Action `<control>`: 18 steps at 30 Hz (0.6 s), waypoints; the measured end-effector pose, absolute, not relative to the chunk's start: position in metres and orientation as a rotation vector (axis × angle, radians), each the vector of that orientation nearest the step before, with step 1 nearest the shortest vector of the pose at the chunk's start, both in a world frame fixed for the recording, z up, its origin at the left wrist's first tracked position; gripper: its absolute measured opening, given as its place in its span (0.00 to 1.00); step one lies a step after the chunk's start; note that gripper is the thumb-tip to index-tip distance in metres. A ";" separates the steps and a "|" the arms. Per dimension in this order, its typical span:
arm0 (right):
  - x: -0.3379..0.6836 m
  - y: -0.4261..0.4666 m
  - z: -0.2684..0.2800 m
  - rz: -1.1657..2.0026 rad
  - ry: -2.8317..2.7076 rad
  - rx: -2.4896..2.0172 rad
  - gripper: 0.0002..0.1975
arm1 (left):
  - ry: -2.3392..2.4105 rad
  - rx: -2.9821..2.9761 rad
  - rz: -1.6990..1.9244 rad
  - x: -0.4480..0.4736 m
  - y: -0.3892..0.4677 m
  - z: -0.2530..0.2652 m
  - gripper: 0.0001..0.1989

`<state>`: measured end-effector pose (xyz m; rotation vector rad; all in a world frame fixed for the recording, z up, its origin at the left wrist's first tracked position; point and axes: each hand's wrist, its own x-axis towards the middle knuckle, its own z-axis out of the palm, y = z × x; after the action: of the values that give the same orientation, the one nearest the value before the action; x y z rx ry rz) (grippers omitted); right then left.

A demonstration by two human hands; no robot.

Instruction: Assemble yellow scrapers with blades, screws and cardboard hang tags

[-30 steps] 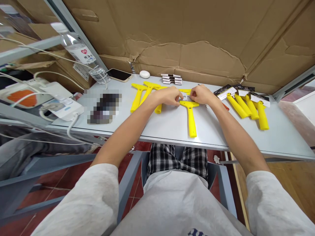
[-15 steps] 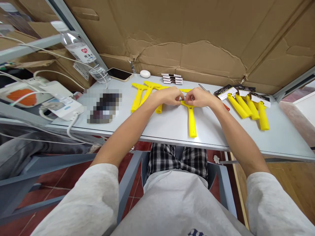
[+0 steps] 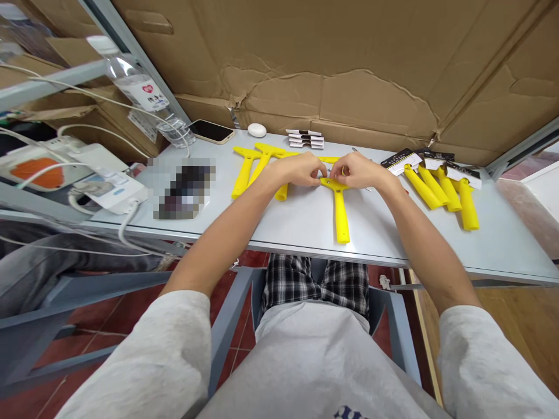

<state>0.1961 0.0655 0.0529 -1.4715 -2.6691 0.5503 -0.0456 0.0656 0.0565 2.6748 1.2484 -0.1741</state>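
Observation:
A yellow T-shaped plastic scraper (image 3: 341, 215) lies on the desk, its handle pointing toward me and its head under my fingertips. My left hand (image 3: 305, 170) is closed in a pinch at the left end of that head. Above the head's middle and right side, my right hand (image 3: 356, 170) has thumb and finger pinched together. Anything small between the fingertips is hidden. A bit of printed white material shows just behind the hands. Left of them lie more yellow scrapers (image 3: 244, 174), partly covered by my left hand and forearm.
Several yellow handles with black-and-white cards (image 3: 468, 206) lie at the right. A small stack of cards (image 3: 305, 139), a white oval case (image 3: 257, 130) and a phone (image 3: 212, 132) sit along the back. A water bottle (image 3: 146, 96) and a power strip with cables (image 3: 109, 189) are on the left.
My right hand's fingertips have shifted slightly on the scraper's head, baring a little more of it. The red piece by my right forearm is now mostly covered. The scraper stays put.

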 end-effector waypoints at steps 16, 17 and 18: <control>0.204 0.072 0.041 0.500 -2.737 -1.382 0.25 | 1.240 2.659 -0.143 -0.047 0.070 0.054 0.28; 0.204 0.073 0.041 0.509 -2.732 -1.380 0.24 | 1.239 2.659 -0.141 -0.047 0.070 0.053 0.28; 0.205 0.073 0.041 0.515 -2.729 -1.376 0.24 | 1.236 2.661 -0.141 -0.047 0.070 0.053 0.28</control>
<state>0.2045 0.0732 0.0407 -1.3757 -2.7289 0.5152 -0.0469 0.0703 0.0532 2.6612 1.2363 -0.1408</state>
